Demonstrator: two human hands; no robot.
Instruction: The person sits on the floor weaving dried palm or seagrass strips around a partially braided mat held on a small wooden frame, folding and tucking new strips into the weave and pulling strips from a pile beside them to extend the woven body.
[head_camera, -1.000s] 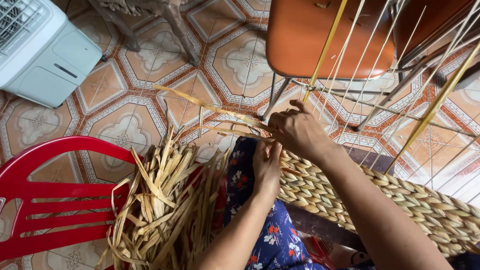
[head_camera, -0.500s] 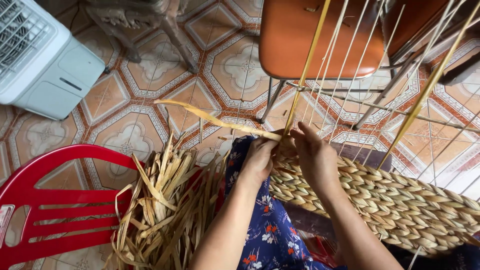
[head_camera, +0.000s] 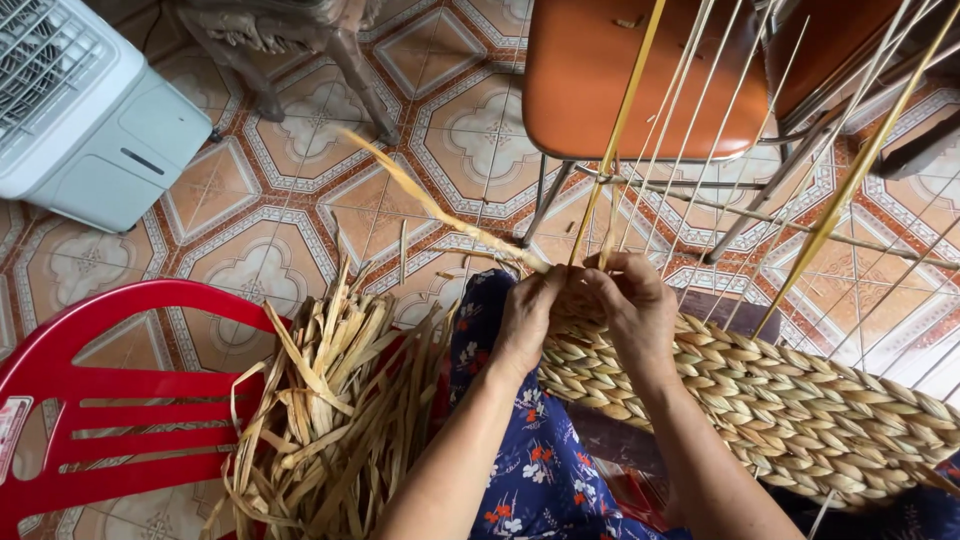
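Observation:
A woven straw piece (head_camera: 790, 395) of braided rows lies across my lap, with thin upright stakes (head_camera: 700, 130) rising from its edge. My left hand (head_camera: 527, 320) pinches a long dried straw strand (head_camera: 430, 205) at the weave's left end; the strand's free end points up and left over the floor. My right hand (head_camera: 632, 310) is curled on the same edge right beside it, fingers closed on the weave where the strand enters. A heap of loose dried straw strips (head_camera: 330, 410) lies to the left of my left forearm.
A red plastic chair (head_camera: 90, 400) lies under the straw heap at the lower left. A white fan unit (head_camera: 80, 110) stands at the upper left. An orange chair seat (head_camera: 610, 70) on metal legs is straight ahead, on a patterned tile floor (head_camera: 290, 220).
Both hands have drawn close together at the weave's left edge. The strand's free end has swung higher and further left. The view has shifted slightly.

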